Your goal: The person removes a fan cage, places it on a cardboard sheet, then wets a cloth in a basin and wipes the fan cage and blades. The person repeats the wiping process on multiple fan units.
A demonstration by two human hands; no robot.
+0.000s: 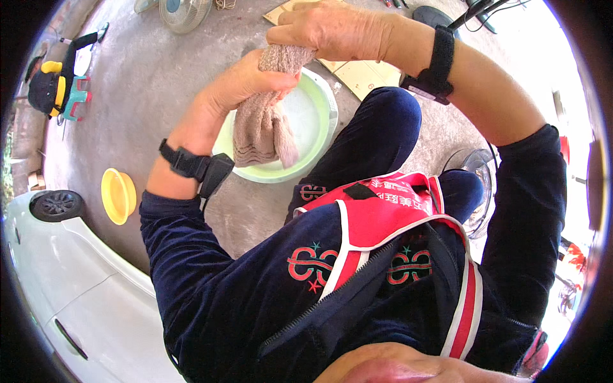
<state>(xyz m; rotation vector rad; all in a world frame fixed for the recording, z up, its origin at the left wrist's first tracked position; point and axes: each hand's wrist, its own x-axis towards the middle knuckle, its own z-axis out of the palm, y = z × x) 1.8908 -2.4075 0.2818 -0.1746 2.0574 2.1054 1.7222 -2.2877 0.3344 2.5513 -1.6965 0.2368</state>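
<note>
A wet-looking brownish-pink towel (261,129) hangs, bunched and folded, above a pale green basin (322,143) that holds cloudy water. My left hand (258,79) is closed round the towel's upper middle. Just above it, my right hand (325,31) grips the towel's top end, its fingers bent over the cloth. The cloth between the two hands looks gathered tight. The lower end of the towel hangs loose in front of the basin; whether it touches the water I cannot tell.
A yellow basin (125,197) stands on the concrete floor at the left, near a white car (91,282). A fan (184,12) lies at the top, and tan boards (366,79) are beyond the green basin. Another fan (479,191) is by my knee. A teal stool (76,98) stands far left.
</note>
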